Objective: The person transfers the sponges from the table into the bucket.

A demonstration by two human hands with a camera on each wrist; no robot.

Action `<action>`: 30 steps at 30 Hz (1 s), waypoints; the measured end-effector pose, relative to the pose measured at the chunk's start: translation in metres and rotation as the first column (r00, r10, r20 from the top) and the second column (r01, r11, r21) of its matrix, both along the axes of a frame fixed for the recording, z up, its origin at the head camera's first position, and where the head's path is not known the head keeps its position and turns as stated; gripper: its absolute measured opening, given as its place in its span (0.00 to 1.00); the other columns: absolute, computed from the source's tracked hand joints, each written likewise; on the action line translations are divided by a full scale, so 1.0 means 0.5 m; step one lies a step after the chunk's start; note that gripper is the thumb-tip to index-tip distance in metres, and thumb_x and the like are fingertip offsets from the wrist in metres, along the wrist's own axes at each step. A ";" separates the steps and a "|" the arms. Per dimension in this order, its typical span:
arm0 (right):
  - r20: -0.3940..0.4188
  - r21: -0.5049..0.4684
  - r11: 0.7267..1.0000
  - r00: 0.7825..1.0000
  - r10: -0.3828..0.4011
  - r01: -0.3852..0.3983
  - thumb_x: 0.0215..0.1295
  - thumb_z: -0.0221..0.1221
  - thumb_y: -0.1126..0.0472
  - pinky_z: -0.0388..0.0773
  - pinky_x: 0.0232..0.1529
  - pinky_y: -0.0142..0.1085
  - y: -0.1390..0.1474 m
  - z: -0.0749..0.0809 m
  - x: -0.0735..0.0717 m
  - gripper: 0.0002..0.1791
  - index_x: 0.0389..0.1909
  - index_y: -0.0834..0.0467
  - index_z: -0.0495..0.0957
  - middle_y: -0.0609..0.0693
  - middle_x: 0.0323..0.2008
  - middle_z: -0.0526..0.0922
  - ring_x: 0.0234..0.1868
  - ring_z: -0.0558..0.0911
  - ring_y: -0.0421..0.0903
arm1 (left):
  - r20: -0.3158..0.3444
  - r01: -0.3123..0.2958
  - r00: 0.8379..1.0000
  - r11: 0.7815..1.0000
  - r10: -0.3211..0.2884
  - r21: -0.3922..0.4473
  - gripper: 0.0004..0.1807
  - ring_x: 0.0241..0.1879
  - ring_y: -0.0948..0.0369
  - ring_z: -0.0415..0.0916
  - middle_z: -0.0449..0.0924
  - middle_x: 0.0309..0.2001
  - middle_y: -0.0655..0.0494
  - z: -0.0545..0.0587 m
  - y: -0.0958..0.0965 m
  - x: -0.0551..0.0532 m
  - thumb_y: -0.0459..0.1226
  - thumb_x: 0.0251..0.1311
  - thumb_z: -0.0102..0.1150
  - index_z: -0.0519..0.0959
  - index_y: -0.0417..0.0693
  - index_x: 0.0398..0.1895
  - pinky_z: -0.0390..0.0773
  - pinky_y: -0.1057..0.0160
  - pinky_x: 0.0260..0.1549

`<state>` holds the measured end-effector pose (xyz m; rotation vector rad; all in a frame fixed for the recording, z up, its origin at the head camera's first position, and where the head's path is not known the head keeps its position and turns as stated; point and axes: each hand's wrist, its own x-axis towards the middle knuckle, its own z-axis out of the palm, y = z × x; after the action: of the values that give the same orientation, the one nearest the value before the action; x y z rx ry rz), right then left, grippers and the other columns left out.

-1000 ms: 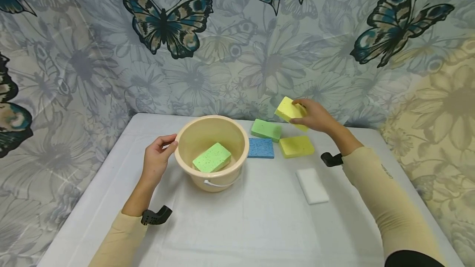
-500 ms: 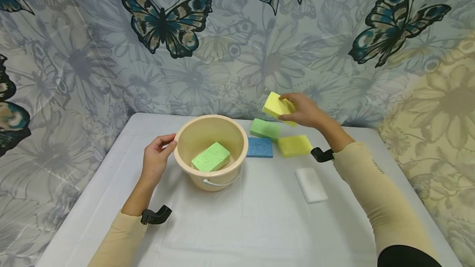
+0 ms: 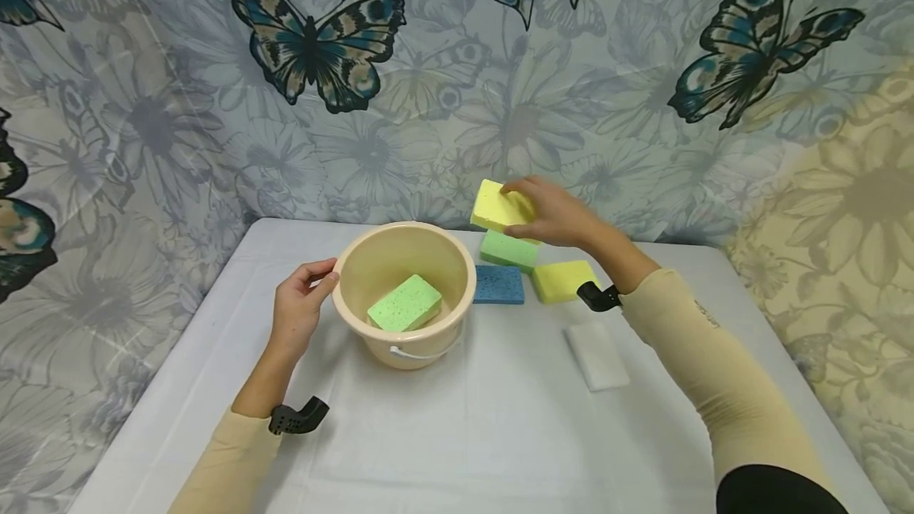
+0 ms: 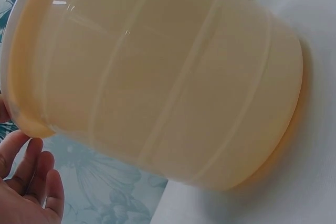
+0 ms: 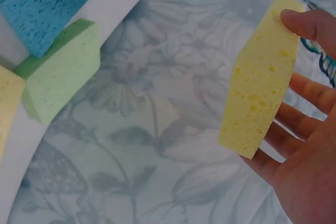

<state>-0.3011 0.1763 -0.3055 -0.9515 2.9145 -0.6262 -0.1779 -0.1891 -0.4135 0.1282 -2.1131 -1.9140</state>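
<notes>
A cream bucket (image 3: 407, 351) with a white handle stands upright on the table, and a green sponge (image 3: 405, 304) lies inside it. On the bucket's left rim, the left hand (image 3: 300, 308) pinches the edge between thumb and fingers; the left wrist view shows that grip at the rim of the bucket (image 4: 168, 77). Above the back of the table, the right hand (image 3: 550, 214) holds a yellow sponge (image 3: 496, 206) in the air. In the right wrist view, thumb and fingers grip the yellow sponge (image 5: 260, 82) by its edges. Below it lies a second green sponge (image 3: 509, 251).
Right of the bucket lie a blue sponge (image 3: 498, 285) and another yellow sponge (image 3: 564, 281), partly behind the right wrist camera. A white flat block (image 3: 597, 357) lies nearer the front. A butterfly-print cloth (image 3: 428, 141) hangs behind the white-covered table (image 3: 457, 435).
The right hand has carried the yellow sponge leftward, from above the other yellow sponge to above the green one beside the bucket. The left hand stays on the rim.
</notes>
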 end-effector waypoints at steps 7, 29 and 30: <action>-0.038 -0.005 0.998 0.997 0.061 -0.061 0.54 0.69 0.53 0.73 0.57 0.53 -0.033 0.020 0.013 0.35 0.62 0.57 0.71 0.58 0.58 0.74 0.58 0.74 0.56 | -0.004 -0.001 1.000 1.000 0.001 0.007 0.17 0.40 0.73 0.77 0.78 0.39 0.77 -0.001 0.002 -0.004 0.32 0.65 0.58 0.76 0.30 0.54 0.78 0.80 0.43; -0.060 -0.017 0.975 0.974 0.218 -0.219 0.54 0.69 0.50 0.72 0.61 0.49 -0.134 0.085 0.062 0.34 0.62 0.53 0.71 0.53 0.60 0.74 0.61 0.72 0.52 | 0.026 0.000 1.000 1.000 0.001 -0.015 0.17 0.41 0.74 0.77 0.78 0.39 0.77 0.005 0.001 0.003 0.33 0.66 0.58 0.76 0.31 0.55 0.77 0.80 0.43; -0.057 -0.012 0.975 0.974 0.221 -0.222 0.54 0.69 0.50 0.72 0.62 0.49 -0.141 0.089 0.063 0.34 0.62 0.53 0.71 0.53 0.60 0.74 0.61 0.72 0.52 | 0.025 -0.002 1.000 1.000 0.002 -0.015 0.17 0.40 0.74 0.77 0.78 0.39 0.77 0.005 0.001 0.003 0.33 0.66 0.57 0.76 0.31 0.55 0.77 0.80 0.43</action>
<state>-0.2694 0.1059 -0.2611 -1.2928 2.7947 -0.6233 -0.1764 -0.1888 -0.4110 0.1514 -2.1420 -1.9051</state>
